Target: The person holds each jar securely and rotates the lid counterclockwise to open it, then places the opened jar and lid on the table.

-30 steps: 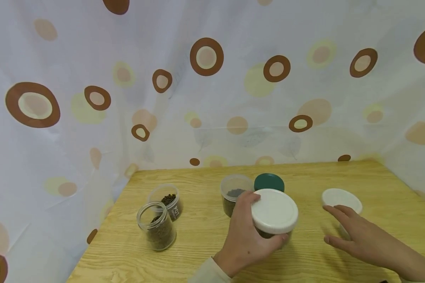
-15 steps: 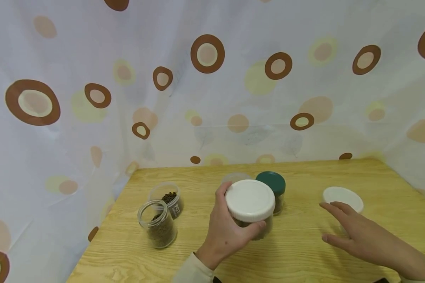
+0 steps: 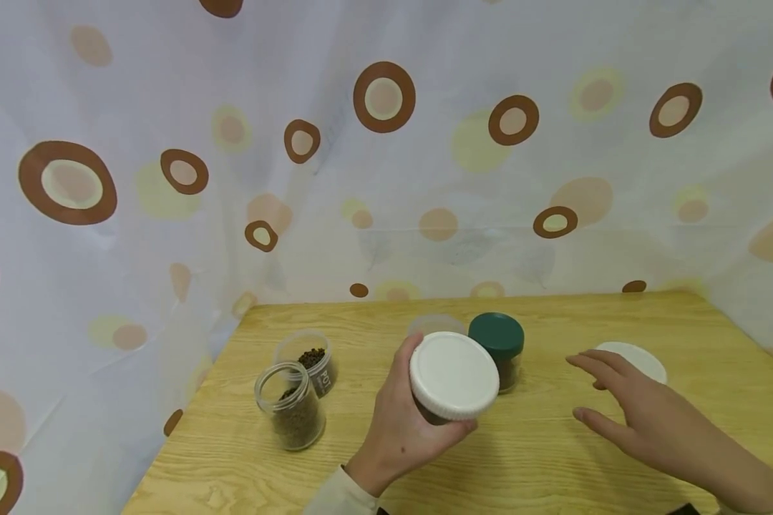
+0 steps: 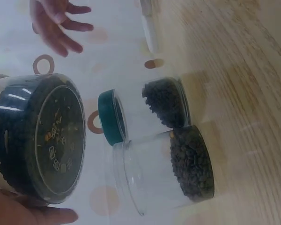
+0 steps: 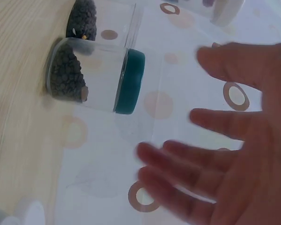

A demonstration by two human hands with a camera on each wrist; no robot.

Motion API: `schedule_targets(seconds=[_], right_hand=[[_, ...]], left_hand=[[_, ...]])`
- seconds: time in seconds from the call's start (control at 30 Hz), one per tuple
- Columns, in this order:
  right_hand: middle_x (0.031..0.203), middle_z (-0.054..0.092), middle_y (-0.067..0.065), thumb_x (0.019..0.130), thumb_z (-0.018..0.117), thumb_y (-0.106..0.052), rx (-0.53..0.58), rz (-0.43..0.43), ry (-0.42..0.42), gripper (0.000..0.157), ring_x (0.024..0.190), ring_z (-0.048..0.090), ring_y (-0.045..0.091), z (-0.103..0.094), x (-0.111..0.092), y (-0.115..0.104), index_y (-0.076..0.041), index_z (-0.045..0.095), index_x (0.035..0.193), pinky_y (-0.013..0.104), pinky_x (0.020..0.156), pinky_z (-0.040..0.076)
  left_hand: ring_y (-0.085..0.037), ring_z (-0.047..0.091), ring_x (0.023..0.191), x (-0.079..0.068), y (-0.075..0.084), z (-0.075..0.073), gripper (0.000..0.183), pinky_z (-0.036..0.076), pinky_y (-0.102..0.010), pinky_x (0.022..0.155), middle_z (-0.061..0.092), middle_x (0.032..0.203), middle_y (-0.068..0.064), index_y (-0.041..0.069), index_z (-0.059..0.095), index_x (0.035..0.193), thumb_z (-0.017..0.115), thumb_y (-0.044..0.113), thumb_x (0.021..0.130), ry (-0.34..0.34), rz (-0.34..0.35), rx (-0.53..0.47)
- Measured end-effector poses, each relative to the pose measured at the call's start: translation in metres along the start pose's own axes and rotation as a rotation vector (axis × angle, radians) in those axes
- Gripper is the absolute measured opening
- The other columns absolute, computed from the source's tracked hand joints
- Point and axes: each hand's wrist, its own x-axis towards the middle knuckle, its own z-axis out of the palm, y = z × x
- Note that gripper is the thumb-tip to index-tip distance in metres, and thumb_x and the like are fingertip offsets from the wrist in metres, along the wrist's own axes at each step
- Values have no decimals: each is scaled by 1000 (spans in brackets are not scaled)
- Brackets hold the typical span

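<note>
My left hand (image 3: 406, 418) grips a clear jar with a white lid (image 3: 454, 375), raised over the table and tilted a little. Dark granules fill much of this jar (image 4: 35, 136) in the left wrist view. Behind it, largely hidden in the head view, stands an open clear jar (image 4: 192, 164) partly filled with dark granules. Beside that is a green-lidded jar (image 3: 497, 347), also holding some granules. Over the right side of the table hovers my right hand (image 3: 644, 415), fingers spread and holding nothing. A white-lidded container (image 3: 638, 361) is partly hidden behind it.
At the left of the wood-grain table (image 3: 541, 472) stand an open glass jar (image 3: 293, 415) with brownish contents and, just behind, an open tub (image 3: 318, 373) with dark bits and a "POT" label. A dotted curtain (image 3: 386, 179) hangs along the back and sides.
My left hand has carried the white-lidded jar leftward, uncovering the green-lidded jar and covering the open one; the lid now tips more toward the camera. My right hand has shifted slightly left.
</note>
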Motion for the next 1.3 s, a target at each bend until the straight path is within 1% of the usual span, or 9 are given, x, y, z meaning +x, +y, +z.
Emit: schedule_targets(seconds=[0.07,0.17,0.3,0.43,0.57,0.67,0.8,1.03,1.3], right_hand=[[133,55,2,84,79,-26,25,-34,88,57,94,67,13,-1,3,-5,-18,54,135,20,54,44],[127,59,-2,79,82,-15,73,-117,187,55,91,62,5,0,8,-12,-20,59,129,17,54,43],[124,61,-5,77,83,-11,107,-199,228,55,92,58,0,2,17,-22,-21,61,127,18,62,49],[125,62,-4,81,81,-17,131,-204,179,50,99,60,6,5,25,-34,-21,61,127,21,68,52],[128,61,-4,87,76,-24,160,-185,125,46,105,62,11,8,32,-48,-22,60,130,30,77,56],[130,60,-4,90,73,-28,199,-181,85,46,107,62,11,12,37,-57,-20,58,132,34,82,56],[131,58,-4,93,69,-33,253,-178,36,47,108,61,9,16,42,-68,-19,54,135,32,83,56],[136,56,0,94,67,-36,290,-190,8,48,113,61,15,23,48,-83,-19,52,137,30,83,56],[142,53,4,93,65,-45,310,-153,-49,58,118,60,21,26,49,-88,-21,47,143,31,81,55]], left_hand=[[-18,62,117,0,1,-1,110,55,-41,93,53,140,1,31,21,154,88,33,67,-15,-4,-11],[-17,62,117,-1,2,-1,110,55,-41,93,54,139,1,30,21,154,88,35,67,-29,-1,11],[-15,61,117,0,0,-1,111,56,-40,93,55,138,3,27,24,154,89,38,65,-39,34,97],[-12,61,116,-1,-1,1,111,55,-38,94,56,135,6,28,28,152,91,38,61,-54,76,155],[-12,62,115,-2,-2,3,109,56,-37,92,58,134,6,25,31,151,91,38,61,-66,121,212],[-13,63,112,-3,-3,5,107,57,-35,89,57,135,4,21,33,150,90,41,62,-70,163,278],[-13,63,109,-3,-3,7,106,57,-30,86,56,135,2,16,34,150,88,46,64,-91,206,359],[-11,63,105,-2,0,9,105,56,-26,84,56,134,2,14,33,150,86,48,66,-118,203,409],[-10,62,103,-3,0,8,105,55,-24,79,57,134,1,17,32,151,86,48,67,-137,196,414]])
